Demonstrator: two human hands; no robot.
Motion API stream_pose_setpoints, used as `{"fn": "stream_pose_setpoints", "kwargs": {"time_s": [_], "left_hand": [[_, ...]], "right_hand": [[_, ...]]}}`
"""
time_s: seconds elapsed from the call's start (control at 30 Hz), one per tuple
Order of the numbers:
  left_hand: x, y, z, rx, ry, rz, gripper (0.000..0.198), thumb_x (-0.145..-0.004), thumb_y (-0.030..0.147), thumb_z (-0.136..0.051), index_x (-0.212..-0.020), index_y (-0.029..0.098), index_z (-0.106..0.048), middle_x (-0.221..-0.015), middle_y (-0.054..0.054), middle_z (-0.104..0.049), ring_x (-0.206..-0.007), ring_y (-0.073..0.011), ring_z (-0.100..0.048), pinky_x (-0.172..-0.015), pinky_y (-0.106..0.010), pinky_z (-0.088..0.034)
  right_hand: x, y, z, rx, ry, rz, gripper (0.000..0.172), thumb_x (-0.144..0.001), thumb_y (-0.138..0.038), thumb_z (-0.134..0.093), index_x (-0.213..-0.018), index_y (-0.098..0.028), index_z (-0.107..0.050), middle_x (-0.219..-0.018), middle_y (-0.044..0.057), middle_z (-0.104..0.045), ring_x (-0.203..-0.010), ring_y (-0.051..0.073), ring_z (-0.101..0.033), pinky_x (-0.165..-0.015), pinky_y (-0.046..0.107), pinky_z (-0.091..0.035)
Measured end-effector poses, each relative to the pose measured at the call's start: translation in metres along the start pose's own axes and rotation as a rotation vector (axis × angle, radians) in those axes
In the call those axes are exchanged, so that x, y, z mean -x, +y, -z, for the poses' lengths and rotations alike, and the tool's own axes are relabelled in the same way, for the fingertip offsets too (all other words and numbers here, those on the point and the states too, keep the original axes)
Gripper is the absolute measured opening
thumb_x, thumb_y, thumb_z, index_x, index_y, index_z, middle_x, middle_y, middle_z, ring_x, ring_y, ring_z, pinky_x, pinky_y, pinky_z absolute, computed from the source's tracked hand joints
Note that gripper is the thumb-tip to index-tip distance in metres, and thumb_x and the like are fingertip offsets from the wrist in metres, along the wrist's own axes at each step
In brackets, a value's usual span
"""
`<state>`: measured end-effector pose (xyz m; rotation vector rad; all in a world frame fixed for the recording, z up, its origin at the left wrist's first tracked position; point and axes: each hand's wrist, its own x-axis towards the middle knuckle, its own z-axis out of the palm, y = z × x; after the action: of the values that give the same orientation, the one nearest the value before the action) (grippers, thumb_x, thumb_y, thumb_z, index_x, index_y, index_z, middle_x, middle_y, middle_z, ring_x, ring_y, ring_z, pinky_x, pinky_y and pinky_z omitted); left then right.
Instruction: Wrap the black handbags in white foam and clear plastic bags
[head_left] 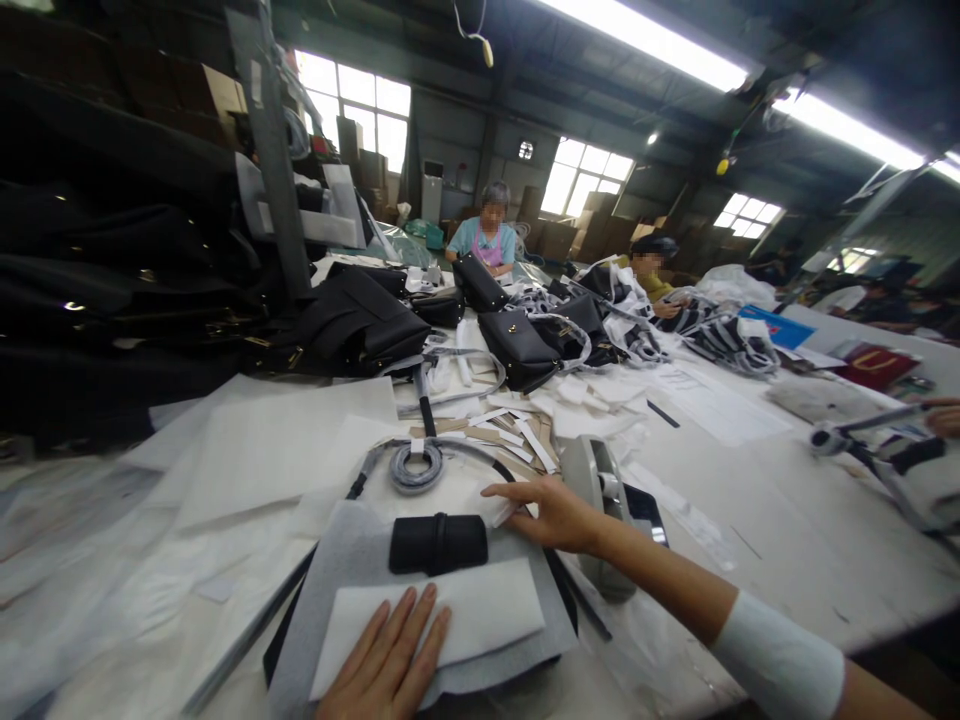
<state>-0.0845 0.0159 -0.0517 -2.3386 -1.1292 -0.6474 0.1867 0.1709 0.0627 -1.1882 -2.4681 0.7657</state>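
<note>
- L hand [397,650], bottom ctr: palm down, fingers extended, slightly spread, flat on white pad [499,605]; no pinch.
- R hand [559,512], just R of ctr: index reaching left, clear strip [504,512] at thumb & fingers; can't tell if pinched or just stuck on.
- White pad: lower ctr, tilted a bit, on top of grey sheet [300,655].
- Black piece [412,545] w/ raised mid band: on same sheet, just above pad.
- Dark edges show past the sheet, lower L & lower R.
- Wrapped ring [415,468]: mid-frame, above black piece, by wrapped strap [367,468].
- Grey dispenser [589,465]: R of ctr, just beside R hand.
- White sheets [285,440]: mid L.
- Black bags [517,345]: upper ctr; more piled far L.
- Co-worker [487,240] top ctr; another [652,265] upper R; other person's hand [943,418] at R edge.
</note>
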Motion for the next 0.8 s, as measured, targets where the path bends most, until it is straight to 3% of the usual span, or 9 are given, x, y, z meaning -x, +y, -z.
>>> {"fn": "stream_pose_setpoints", "kwargs": {"time_s": [0.2,0.37,0.5,0.6,0.67,0.73,0.8], "left_hand": [[-0.004,-0.004,0.003,-0.019,0.023,-0.028,0.049,-0.101,0.010,-0.024,-0.139,0.023,-0.052,-0.145,-0.003,-0.052,-0.135,-0.0185,-0.046,-0.122,-0.038,-0.019],[-0.004,-0.004,0.006,-0.023,-0.044,-0.028,0.045,-0.104,0.021,-0.024,-0.143,0.021,-0.047,-0.149,-0.004,-0.048,-0.139,-0.0197,-0.041,-0.120,-0.038,-0.022],[-0.010,-0.004,0.023,0.042,-0.139,-0.014,0.051,-0.096,0.011,-0.031,-0.146,0.019,-0.041,-0.153,-0.006,-0.042,-0.140,-0.0207,-0.038,-0.114,-0.038,-0.034],[-0.029,-0.004,0.042,0.174,-0.218,-0.021,0.054,-0.091,0.031,-0.049,-0.142,0.014,-0.045,-0.154,-0.014,-0.038,-0.137,-0.0287,-0.043,-0.106,-0.042,-0.046],[-0.046,-0.001,0.047,0.255,-0.255,-0.008,0.057,-0.086,0.044,-0.060,-0.133,0.013,-0.053,-0.146,-0.018,-0.048,-0.127,-0.0316,-0.052,-0.099,-0.043,-0.052],[-0.061,0.003,0.045,0.320,-0.288,0.013,0.044,-0.086,0.042,-0.064,-0.118,0.013,-0.062,-0.123,-0.016,-0.065,-0.110,-0.0288,-0.062,-0.091,-0.040,-0.056],[-0.070,0.007,0.036,0.361,-0.302,0.000,0.027,-0.088,0.036,-0.065,-0.104,0.014,-0.066,-0.104,-0.011,-0.070,-0.095,-0.0251,-0.066,-0.085,-0.038,-0.058]], "right_hand": [[0.031,-0.023,-0.010,-0.158,0.121,-0.083,0.046,-0.083,-0.019,-0.067,-0.128,-0.026,-0.063,-0.096,0.001,-0.077,-0.091,0.021,-0.072,-0.090,0.033,-0.052],[0.055,-0.046,-0.033,-0.039,0.164,-0.223,0.034,-0.092,-0.022,-0.055,-0.124,-0.026,-0.068,-0.115,0.006,-0.073,-0.106,0.026,-0.069,-0.096,0.038,-0.051],[0.065,-0.046,-0.047,0.028,0.174,-0.207,0.034,-0.093,-0.020,-0.053,-0.123,-0.024,-0.068,-0.112,0.008,-0.074,-0.100,0.025,-0.070,-0.092,0.036,-0.053],[0.070,-0.036,-0.054,0.048,0.195,-0.153,0.033,-0.092,-0.018,-0.056,-0.122,-0.024,-0.068,-0.109,0.008,-0.074,-0.098,0.024,-0.070,-0.089,0.034,-0.054],[0.074,-0.030,-0.060,0.051,0.223,-0.129,0.033,-0.092,-0.018,-0.056,-0.123,-0.024,-0.068,-0.110,0.009,-0.073,-0.098,0.023,-0.070,-0.089,0.033,-0.054],[0.077,-0.025,-0.065,0.061,0.254,-0.096,0.033,-0.093,-0.017,-0.056,-0.123,-0.024,-0.068,-0.111,0.009,-0.073,-0.099,0.023,-0.070,-0.088,0.032,-0.055],[0.080,-0.023,-0.070,0.073,0.281,-0.037,0.033,-0.093,-0.015,-0.055,-0.123,-0.023,-0.068,-0.111,0.010,-0.073,-0.102,0.023,-0.069,-0.089,0.033,-0.055]]}}
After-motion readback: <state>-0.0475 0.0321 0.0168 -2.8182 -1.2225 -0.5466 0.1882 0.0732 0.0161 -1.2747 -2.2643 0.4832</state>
